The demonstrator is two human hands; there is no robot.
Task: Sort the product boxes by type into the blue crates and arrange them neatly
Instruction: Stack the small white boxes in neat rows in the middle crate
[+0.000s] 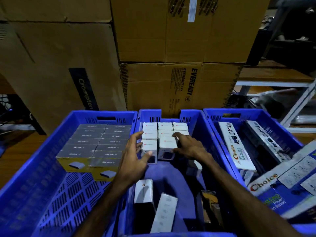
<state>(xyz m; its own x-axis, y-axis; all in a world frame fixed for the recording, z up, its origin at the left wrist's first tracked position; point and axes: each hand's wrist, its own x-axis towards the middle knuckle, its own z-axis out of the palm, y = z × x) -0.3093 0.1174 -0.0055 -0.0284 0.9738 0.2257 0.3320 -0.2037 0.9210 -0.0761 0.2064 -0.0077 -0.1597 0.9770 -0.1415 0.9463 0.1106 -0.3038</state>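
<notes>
White boxes (165, 134) upright in middle crate (201, 127)

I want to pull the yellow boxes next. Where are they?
In the head view, the yellow boxes sit stacked in two neat columns at the far end of the left crate, just left of the left hand.

We see a dim scene w/ light falling from above, centre frame brightest: the white box tops (165, 134) in the middle crate (196, 117) catch it and wash out, print barely legible. Lower third drops into deep shadow; forearms nearly silhouette. Upper right corner goes almost black. Strong wide-angle distortion: crate rims bow, cartons (171, 40) lean outward toward the edges. Soft focus overall, w/ smearing at far right and compression blotches in dark areas. Blue plastic looks oversaturated.
</notes>
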